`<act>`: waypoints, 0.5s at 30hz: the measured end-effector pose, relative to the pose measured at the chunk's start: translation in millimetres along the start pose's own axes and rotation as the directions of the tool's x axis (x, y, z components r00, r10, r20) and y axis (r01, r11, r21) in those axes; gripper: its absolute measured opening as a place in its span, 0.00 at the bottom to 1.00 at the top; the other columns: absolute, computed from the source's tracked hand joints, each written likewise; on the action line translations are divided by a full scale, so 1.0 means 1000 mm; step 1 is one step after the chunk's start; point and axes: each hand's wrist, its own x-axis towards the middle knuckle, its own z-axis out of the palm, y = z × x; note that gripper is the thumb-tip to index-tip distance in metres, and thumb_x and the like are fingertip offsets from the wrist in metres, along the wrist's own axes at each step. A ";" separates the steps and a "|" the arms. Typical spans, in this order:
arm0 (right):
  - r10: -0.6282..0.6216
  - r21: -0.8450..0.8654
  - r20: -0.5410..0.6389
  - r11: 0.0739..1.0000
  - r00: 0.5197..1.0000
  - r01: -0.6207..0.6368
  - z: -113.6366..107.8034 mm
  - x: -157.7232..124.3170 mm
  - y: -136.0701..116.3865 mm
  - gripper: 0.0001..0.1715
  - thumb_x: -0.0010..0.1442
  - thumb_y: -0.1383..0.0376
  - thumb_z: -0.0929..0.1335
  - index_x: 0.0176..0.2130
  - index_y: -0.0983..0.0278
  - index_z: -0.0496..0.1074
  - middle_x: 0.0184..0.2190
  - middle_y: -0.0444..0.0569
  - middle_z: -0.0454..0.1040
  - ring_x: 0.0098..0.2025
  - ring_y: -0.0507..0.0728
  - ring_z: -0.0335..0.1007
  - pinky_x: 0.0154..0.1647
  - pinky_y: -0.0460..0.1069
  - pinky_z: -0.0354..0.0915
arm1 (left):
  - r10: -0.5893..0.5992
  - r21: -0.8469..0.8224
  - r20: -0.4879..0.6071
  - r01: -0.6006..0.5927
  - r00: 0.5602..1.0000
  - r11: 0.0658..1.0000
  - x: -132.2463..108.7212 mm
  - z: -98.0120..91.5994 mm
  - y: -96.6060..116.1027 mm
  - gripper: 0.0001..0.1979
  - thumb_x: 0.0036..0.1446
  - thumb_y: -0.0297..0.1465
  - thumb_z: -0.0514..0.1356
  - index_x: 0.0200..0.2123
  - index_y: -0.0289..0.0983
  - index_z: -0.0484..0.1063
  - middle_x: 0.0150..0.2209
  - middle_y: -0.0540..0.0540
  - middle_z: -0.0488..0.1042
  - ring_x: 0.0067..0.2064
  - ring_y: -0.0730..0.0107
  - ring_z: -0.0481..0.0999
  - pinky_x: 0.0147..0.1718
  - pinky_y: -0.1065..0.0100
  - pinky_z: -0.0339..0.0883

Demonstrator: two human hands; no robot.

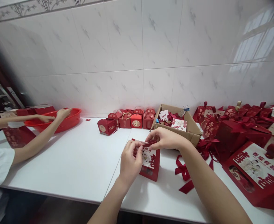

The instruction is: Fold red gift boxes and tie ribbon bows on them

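A red gift box [153,173] with a white printed card on its front stands on the white table before me. My left hand [132,157] pinches a dark red ribbon [148,143] at the top of this box. From the other side, my right hand [163,139] has its fingers closed on the same ribbon. Part of the ribbon and the box's top edge are hidden behind my fingers. To the right of the box, a loose dark red ribbon bow [183,169] lies on the table, under my right forearm.
Behind my hands sits an open cardboard box [193,124] of cards and ribbons. Small red boxes [125,120] line the wall. Many red gift boxes [240,133] crowd the right side. At left, a co-worker's arms [40,137] reach into a red basin [67,124].
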 end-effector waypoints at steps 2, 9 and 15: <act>-0.002 0.003 0.002 1.000 1.000 0.002 0.000 0.001 0.000 0.14 0.50 0.64 0.70 0.39 0.64 0.76 0.33 0.47 0.77 0.35 0.53 0.70 0.33 0.46 0.63 | 0.035 0.038 0.017 -0.035 0.999 0.999 0.000 -0.001 0.001 0.06 0.60 0.27 0.52 0.34 0.38 0.69 0.36 0.47 0.70 0.39 0.67 0.70 0.39 0.65 0.65; -0.009 -0.011 0.003 1.000 1.000 0.009 -0.001 -0.001 -0.003 0.15 0.50 0.63 0.71 0.40 0.64 0.77 0.33 0.48 0.77 0.35 0.54 0.70 0.34 0.47 0.63 | 0.104 0.108 -0.011 -0.103 0.994 0.989 0.000 0.000 0.003 0.07 0.60 0.26 0.51 0.35 0.39 0.69 0.35 0.46 0.69 0.40 0.65 0.69 0.40 0.64 0.64; -0.001 0.026 0.010 1.000 1.000 0.001 0.001 0.001 -0.003 0.17 0.49 0.59 0.72 0.39 0.65 0.77 0.31 0.47 0.77 0.33 0.53 0.69 0.31 0.46 0.62 | 0.076 0.098 -0.010 -0.075 0.997 0.992 0.000 0.002 0.003 0.06 0.60 0.28 0.52 0.34 0.38 0.68 0.34 0.46 0.69 0.38 0.65 0.69 0.38 0.64 0.64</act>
